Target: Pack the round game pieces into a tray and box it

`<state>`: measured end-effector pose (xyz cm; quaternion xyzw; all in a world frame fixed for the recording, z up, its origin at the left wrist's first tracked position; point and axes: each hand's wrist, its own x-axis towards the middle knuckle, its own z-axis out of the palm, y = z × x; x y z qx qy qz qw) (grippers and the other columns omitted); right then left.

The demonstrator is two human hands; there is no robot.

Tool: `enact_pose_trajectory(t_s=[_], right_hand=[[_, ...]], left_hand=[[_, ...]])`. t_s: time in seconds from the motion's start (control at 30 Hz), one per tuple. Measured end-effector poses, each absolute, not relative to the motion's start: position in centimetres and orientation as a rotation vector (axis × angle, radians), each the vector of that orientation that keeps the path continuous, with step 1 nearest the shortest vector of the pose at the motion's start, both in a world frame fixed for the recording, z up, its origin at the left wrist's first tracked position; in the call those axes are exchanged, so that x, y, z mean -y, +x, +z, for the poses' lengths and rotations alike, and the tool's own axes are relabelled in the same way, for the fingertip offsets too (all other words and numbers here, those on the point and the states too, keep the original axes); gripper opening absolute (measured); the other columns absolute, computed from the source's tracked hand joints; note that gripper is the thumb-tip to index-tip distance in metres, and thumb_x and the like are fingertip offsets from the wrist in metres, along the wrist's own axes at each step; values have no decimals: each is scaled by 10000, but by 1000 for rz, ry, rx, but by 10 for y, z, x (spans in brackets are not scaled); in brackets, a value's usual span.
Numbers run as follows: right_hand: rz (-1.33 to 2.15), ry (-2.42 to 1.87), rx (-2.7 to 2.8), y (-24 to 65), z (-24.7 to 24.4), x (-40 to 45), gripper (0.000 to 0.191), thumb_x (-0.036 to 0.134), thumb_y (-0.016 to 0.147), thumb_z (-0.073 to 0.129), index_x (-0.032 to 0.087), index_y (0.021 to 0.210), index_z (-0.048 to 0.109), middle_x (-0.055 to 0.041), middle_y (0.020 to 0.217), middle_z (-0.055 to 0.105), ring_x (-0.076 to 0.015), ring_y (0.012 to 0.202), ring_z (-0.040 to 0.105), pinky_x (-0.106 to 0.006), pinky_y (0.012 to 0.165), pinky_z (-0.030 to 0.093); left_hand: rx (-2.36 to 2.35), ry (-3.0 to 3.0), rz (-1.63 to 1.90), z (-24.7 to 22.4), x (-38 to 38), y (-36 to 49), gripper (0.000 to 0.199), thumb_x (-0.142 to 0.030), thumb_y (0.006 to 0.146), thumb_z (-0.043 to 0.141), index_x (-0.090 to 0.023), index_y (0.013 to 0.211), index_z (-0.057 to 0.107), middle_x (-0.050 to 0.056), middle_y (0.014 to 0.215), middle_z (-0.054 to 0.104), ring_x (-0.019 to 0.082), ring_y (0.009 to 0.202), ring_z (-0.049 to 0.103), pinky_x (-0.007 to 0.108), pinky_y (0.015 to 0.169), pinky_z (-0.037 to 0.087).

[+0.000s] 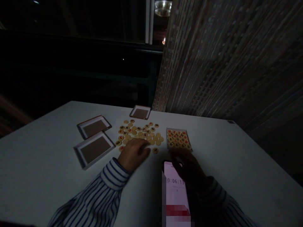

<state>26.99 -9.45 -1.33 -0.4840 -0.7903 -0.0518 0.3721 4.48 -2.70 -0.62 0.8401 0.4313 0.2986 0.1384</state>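
Tan discs (pixel 140 134), some marked red or black, lie beyond my left hand (pixel 134 154) and fill a shallow grey tray (pixel 176 129) beyond my right hand (pixel 188 166); their grip I cannot tell.

On the white bench (pixel 224 157) you have a lit phone (pixel 174 195), and at the far side a string curtain (pixel 203 66) hangs right of a pale post (pixel 149 22).

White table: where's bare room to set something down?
Bare: table right of the filled box and right sleeve, and left of both left trays. Crowded: the middle, loose discs by the left hand; phone by right hand.
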Motion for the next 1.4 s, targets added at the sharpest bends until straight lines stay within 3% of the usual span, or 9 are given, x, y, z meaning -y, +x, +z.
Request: enact_pose_trajectory(t_s=[0.6, 1.4], right_hand=[[-16, -1330, 2135, 262, -18, 99, 229, 225, 836, 505, 187, 1045, 591, -75, 1004, 652, -198, 946, 586, -396, 823, 487], [-43, -1307, 2140, 263, -17, 99, 228, 235, 845, 493, 190, 1044, 594, -82, 1011, 650, -205, 952, 585, -398, 822, 494]], left_hand=[[-1367, 2617, 540, -14, 31, 51, 226, -260, 783, 510, -188, 969, 617, 80, 942, 655, 243, 921, 564, 391, 815, 410], [-1317, 2652, 569, -17, 31, 52, 243, -256, 798, 496, -200, 1010, 602, 70, 960, 656, 239, 946, 556, 407, 855, 386]])
